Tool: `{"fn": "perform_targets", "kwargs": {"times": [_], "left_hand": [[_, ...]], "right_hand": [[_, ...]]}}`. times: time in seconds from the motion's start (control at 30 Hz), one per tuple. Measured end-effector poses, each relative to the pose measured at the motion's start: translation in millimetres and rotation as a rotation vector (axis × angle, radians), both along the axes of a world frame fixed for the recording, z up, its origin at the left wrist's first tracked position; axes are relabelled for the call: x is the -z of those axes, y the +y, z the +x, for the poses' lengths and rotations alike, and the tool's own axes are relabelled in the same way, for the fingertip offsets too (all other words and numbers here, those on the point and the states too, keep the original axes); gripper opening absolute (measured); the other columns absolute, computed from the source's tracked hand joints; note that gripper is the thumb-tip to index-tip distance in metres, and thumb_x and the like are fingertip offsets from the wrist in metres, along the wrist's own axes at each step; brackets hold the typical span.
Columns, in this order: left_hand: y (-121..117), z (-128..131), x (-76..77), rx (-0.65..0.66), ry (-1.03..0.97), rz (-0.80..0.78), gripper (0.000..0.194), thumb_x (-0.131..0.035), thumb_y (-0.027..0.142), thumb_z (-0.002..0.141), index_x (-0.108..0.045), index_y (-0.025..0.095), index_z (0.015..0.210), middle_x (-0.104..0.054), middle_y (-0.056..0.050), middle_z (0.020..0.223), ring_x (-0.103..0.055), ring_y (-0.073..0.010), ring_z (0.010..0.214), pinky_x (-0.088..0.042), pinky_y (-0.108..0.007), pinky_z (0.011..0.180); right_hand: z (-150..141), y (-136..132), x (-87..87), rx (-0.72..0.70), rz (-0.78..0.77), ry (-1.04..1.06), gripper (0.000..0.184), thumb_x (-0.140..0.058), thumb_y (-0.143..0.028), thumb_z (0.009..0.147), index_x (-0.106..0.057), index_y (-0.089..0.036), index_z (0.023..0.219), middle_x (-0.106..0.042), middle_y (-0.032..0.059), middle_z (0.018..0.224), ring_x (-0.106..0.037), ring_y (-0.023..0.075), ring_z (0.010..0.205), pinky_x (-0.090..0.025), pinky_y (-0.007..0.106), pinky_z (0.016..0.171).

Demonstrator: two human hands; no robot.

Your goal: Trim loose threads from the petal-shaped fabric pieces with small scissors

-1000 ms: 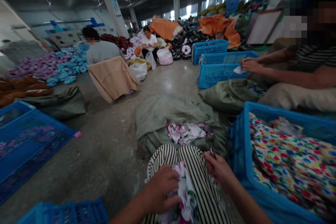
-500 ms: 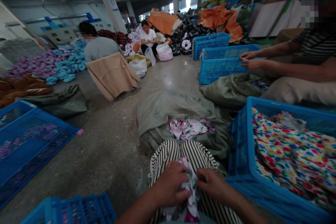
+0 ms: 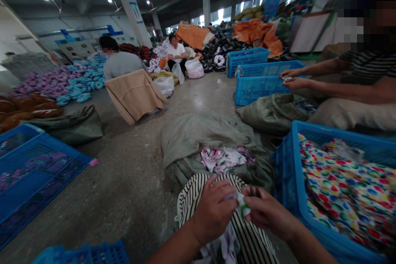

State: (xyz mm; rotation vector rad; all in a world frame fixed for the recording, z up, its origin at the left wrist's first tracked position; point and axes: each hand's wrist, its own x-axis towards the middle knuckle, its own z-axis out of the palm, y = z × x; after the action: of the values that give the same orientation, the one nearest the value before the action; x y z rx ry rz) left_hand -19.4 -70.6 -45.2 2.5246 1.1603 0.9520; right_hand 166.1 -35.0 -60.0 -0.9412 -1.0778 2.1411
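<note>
My left hand (image 3: 213, 210) and my right hand (image 3: 266, 214) meet above my lap. Between them, a small pinched fold of white-and-green floral cloth (image 3: 239, 202) shows. The rest of the floral cloth (image 3: 229, 247) hangs down over my black-and-white striped trousers (image 3: 198, 194). My left hand grips the cloth. Small dark snips (image 3: 255, 192) stick up from my right hand, which also presses against the fold. Their blades are mostly hidden.
A green woven sack (image 3: 198, 136) with pink floral cloth (image 3: 224, 159) lies before me. To my right, a blue crate (image 3: 287, 169) holds polka-dot fabric. Blue crates sit left and behind. A co-worker's hands (image 3: 292, 78) work at right.
My hands have risen and come closer together, drawing a small fold of the floral cloth up between them. The snips now show at my right hand's fingertips.
</note>
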Motion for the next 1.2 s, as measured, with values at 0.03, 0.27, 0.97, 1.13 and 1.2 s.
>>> {"fn": "perform_targets", "kwargs": {"times": [0.03,0.27,0.97,1.13,1.2], "left_hand": [[2.6,4.8,-2.4,-0.020,-0.103,-0.045,0.021,-0.044,0.014,0.081,-0.053,0.022,0.098,-0.060,-0.004,0.106,-0.050,-0.0169,0.105,-0.026,-0.041,0.101],[13.5,21.9,-14.2,-0.327,-0.604,-0.480,0.016,-0.048,0.024,0.081,-0.052,0.016,0.068,-0.057,-0.004,0.078,-0.052,-0.0143,0.079,-0.038,-0.025,0.073],[27.3,26.0,-33.4,-0.132,-1.457,-1.210,0.029,-0.072,0.027,0.058,-0.048,0.012,0.063,-0.051,0.003,0.053,-0.042,-0.0045,0.046,-0.032,-0.018,0.049],[28.5,19.1,-39.4,-0.107,-1.360,-1.228,0.033,-0.073,0.033,0.058,-0.053,0.011,0.073,-0.054,0.001,0.059,-0.045,-0.0059,0.050,-0.032,-0.019,0.051],[28.5,17.0,-42.7,-0.087,-1.203,-1.249,0.040,-0.073,0.037,0.056,-0.056,0.010,0.080,-0.055,0.000,0.064,-0.046,-0.0066,0.053,-0.033,-0.019,0.053]], "right_hand": [[-2.4,1.1,-0.2,0.028,0.015,-0.017,0.031,-0.055,-0.048,0.072,-0.044,-0.019,0.072,-0.049,-0.0053,0.045,-0.017,0.0012,0.030,-0.013,0.017,0.032],[-14.3,4.7,-5.3,0.408,0.517,-0.320,0.038,-0.065,-0.037,0.063,-0.055,-0.020,0.095,-0.060,0.0014,0.077,-0.050,0.0123,0.054,-0.040,0.024,0.049],[-17.0,9.6,-24.8,0.420,0.075,-0.040,0.036,-0.072,-0.044,0.058,-0.050,-0.017,0.066,-0.047,-0.0060,0.052,-0.038,0.0072,0.046,-0.029,0.020,0.044],[-14.3,10.7,-25.0,0.381,0.142,-0.107,0.036,-0.068,-0.048,0.062,-0.051,-0.016,0.065,-0.044,-0.0055,0.052,-0.035,0.0068,0.046,-0.027,0.020,0.043],[-13.8,11.9,-27.7,0.322,0.246,-0.163,0.038,-0.065,-0.050,0.064,-0.050,-0.016,0.061,-0.042,-0.0053,0.051,-0.033,0.0068,0.046,-0.025,0.020,0.043]]}}
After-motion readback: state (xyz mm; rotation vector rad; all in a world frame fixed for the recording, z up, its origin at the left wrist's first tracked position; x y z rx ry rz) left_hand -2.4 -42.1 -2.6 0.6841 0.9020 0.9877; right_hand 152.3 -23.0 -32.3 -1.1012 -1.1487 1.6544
